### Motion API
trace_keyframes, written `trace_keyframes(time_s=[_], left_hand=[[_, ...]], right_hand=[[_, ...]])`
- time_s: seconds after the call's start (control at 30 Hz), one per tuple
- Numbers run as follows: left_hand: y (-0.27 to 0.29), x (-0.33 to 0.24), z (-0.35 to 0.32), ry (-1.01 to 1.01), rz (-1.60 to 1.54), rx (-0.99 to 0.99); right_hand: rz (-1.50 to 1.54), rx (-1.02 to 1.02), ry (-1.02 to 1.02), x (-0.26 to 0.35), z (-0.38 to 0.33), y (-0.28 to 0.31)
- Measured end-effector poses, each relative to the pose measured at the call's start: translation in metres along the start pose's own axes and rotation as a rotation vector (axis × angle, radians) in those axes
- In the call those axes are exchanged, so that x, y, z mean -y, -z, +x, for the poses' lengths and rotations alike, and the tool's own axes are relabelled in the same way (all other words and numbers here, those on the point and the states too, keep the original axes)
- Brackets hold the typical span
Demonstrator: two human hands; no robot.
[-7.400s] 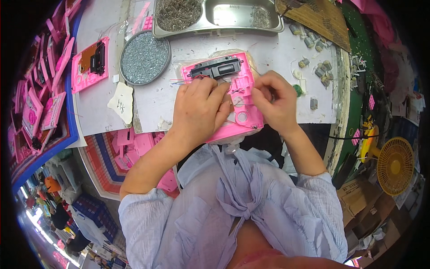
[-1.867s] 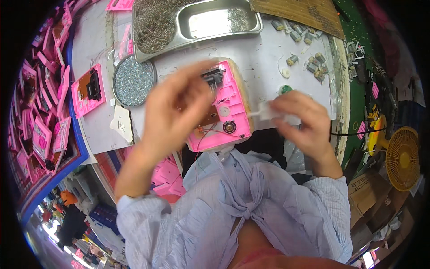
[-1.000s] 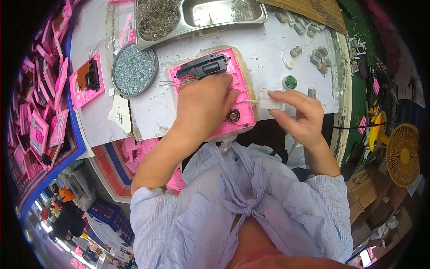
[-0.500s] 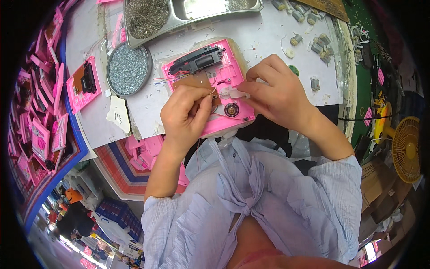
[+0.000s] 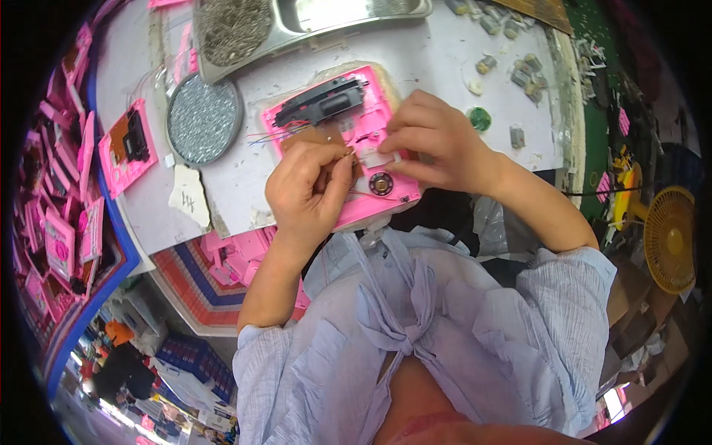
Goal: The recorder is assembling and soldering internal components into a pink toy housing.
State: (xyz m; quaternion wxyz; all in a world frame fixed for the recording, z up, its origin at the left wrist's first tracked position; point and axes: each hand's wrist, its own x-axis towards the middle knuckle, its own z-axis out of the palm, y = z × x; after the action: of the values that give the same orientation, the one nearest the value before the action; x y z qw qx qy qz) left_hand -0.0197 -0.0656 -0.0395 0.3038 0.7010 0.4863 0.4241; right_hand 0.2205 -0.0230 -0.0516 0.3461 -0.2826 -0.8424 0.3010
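A pink plastic housing (image 5: 377,117) lies in front of me, fitted with a long black module (image 5: 322,105), a brown circuit board (image 5: 315,136) and a round black speaker (image 5: 380,184). My left hand (image 5: 308,185) is closed in a pinch over the board's edge; what its fingertips hold is too small to make out. From the right, my right hand (image 5: 445,144) bends over the housing, its fingers closed on a small whitish translucent piece (image 5: 376,158). Thin red and blue wires run out from the board's left side. The curled fingers partly hide the housing's middle.
Small metal screws fill a round grey dish (image 5: 204,119) at left. Behind stands a steel tray (image 5: 297,41) with metal bits. Another pink housing (image 5: 130,148) lies far left, beside piled pink parts (image 5: 63,237). Small grey motors (image 5: 528,74) and a green roll (image 5: 479,119) lie right.
My right hand has shifted slightly left and its fingers have come down around the whitish piece. The left hand keeps its pinch in nearly the same place. The whole view has tilted slightly.
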Motion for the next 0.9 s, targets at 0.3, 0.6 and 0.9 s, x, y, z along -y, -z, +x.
trace_keyframes(time_s=[0.3,0.6,0.9], left_hand=[[-0.004,0.002,-0.002,0.004,0.0,0.013],[0.007,-0.01,0.006,0.049,0.005,0.111],[-0.017,-0.048,0.071,0.18,-0.133,0.348]], right_hand=[[-0.168,0.106,-0.283,0.028,0.009,0.0],[-0.739,0.098,-0.311,-0.042,-0.014,0.102],[-0.245,-0.071,-0.138,0.023,0.01,0.058]])
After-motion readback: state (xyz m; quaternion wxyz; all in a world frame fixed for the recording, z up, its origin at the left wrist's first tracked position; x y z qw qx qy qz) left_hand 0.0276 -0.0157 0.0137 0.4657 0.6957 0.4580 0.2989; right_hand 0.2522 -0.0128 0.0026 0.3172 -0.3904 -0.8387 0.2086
